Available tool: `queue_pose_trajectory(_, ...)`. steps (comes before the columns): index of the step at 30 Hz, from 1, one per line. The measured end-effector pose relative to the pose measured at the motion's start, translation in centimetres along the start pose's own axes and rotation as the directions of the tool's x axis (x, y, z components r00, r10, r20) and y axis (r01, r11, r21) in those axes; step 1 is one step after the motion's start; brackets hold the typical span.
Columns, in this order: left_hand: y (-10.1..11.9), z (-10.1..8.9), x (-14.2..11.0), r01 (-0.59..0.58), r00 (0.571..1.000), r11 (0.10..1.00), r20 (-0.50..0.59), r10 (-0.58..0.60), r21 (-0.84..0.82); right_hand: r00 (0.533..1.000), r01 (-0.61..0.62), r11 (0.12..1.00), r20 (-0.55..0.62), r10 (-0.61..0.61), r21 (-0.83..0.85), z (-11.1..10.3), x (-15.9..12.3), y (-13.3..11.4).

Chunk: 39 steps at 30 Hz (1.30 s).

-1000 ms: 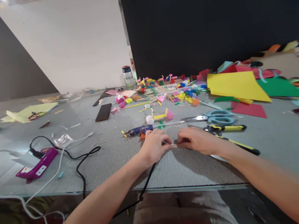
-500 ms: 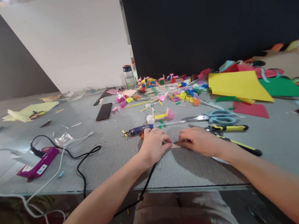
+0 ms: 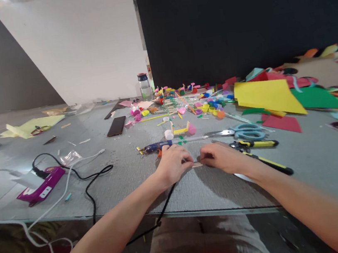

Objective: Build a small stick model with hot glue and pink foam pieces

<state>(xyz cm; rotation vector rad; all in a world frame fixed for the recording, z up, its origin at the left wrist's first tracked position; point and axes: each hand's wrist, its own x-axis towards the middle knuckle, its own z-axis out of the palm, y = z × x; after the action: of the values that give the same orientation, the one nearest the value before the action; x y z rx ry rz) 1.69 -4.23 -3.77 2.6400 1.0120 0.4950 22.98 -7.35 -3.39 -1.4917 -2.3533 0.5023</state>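
Observation:
Thin pale wooden sticks (image 3: 197,165) lie side by side low over the grey table (image 3: 152,187), bridging the gap between my hands. Closed around their left end are the fingers of my left hand (image 3: 174,161). My right hand (image 3: 220,157) pinches the right end, its fingertips partly hidden. Just behind my left hand lies a blue glue gun (image 3: 156,147) with an orange trigger. Yellow-and-black pliers (image 3: 259,144) rest beside my right wrist. Light-blue-handled scissors (image 3: 248,132) lie beyond them. A small yellow piece with round ends (image 3: 181,131) stands behind the glue gun.
A purple power strip (image 3: 44,188) with white and black cables sits on the left. A dark phone (image 3: 116,126) and a bottle (image 3: 144,86) are farther back. Colourful caps and sticks (image 3: 196,97) cover the back middle. Yellow paper (image 3: 265,94) and other sheets pile up at right.
The gap between my hands is slightly wider, and more of the sticks shows in it. The view has shifted a little, so everything sits slightly farther left.

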Motion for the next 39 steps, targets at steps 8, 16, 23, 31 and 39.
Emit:
queue_pose_trajectory(8, 0.3, -0.2, 0.1, -0.013, 0.999, 1.000, 0.030, 0.012, 0.015, 0.995, -0.081, 0.994, 0.066, 0.077, 0.071, 0.1, 1.1, 1.0)
queue_pose_trajectory(16, 0.0, -0.2, -0.2, -0.011, 1.000, 0.999, 0.026, 0.012, -0.037, 0.993, -0.092, 0.993, 0.075, 0.086, 0.074, -0.1, 1.0, 0.8)
queue_pose_trajectory(23, 0.0, 0.1, 0.0, 0.020, 0.999, 0.998, 0.038, -0.018, -0.052, 0.994, -0.081, 0.994, 0.074, 0.075, 0.077, 0.0, 1.0, 0.9)
queue_pose_trajectory(31, 0.7, -0.1, 0.0, 0.043, 0.998, 0.999, 0.049, -0.043, -0.009, 0.995, -0.067, 0.992, 0.083, 0.058, 0.111, 0.0, 1.1, 1.1)
queue_pose_trajectory(39, 0.8, 0.1, 0.0, 0.044, 0.998, 0.999, 0.045, -0.045, 0.024, 0.999, -0.045, 0.993, 0.003, 0.045, 0.112, 0.2, 0.4, 0.6)
